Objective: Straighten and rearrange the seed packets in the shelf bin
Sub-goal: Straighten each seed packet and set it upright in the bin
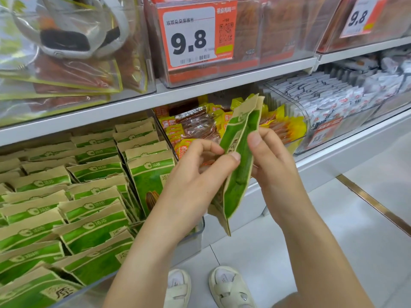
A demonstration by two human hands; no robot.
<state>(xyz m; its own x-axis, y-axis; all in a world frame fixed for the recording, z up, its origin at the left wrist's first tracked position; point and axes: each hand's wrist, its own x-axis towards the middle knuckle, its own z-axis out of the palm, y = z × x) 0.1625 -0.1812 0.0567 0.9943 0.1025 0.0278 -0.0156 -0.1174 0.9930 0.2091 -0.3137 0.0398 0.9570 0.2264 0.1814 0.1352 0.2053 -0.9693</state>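
Green and kraft-brown seed packets (239, 152) stand edge-on in the air in front of the shelf, a small stack held between both hands. My left hand (195, 174) pinches the stack from the left with thumb and fingers. My right hand (271, 156) grips it from the right, thumb on the near face. At the left, the clear shelf bin (198, 234) holds several rows of the same packets (89, 196), some upright and some leaning. One packet (151, 176) stands at the bin's right side, facing me.
A neighbouring bin of yellow and red snack packs (200, 123) sits behind my hands, and white sachets (329, 96) fill a bin to the right. Above hangs an orange 9.8 price tag (193, 34). My feet in pale sandals (229, 287) stand on the tiled floor below.
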